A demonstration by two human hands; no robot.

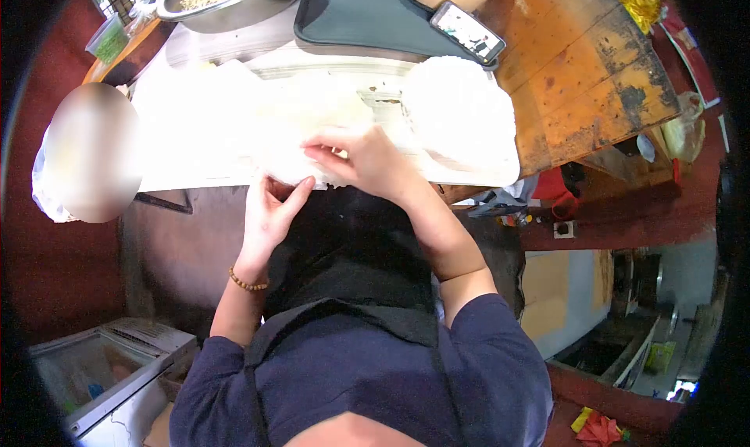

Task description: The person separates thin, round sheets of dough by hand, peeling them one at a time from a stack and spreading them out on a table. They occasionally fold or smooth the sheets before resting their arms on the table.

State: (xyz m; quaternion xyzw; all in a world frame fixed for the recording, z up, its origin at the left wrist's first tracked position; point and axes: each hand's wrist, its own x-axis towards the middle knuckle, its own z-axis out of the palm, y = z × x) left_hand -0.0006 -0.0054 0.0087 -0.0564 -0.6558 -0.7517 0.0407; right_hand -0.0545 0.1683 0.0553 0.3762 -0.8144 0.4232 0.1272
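Strong glare washes out the white tray (500,162) in front of me. At its near edge my left hand (269,209), with a beaded bracelet at the wrist, has its thumb and fingers curled together around the edge of something pale. My right hand (363,162) is over the tray, just right of the left one, its fingers bent toward the thumb in a pinch pointing left. What lies at the fingertips of both hands is lost in the glare. A white rounded stack (453,107) sits on the right part of the tray.
Behind the tray are a metal bowl (226,2) of chopped filling, a dark tray (355,17) and a phone (467,33) with a lit screen. A wooden tabletop (578,72) extends right. A green-filled plastic container (108,41) stands far left, beyond a blurred shape.
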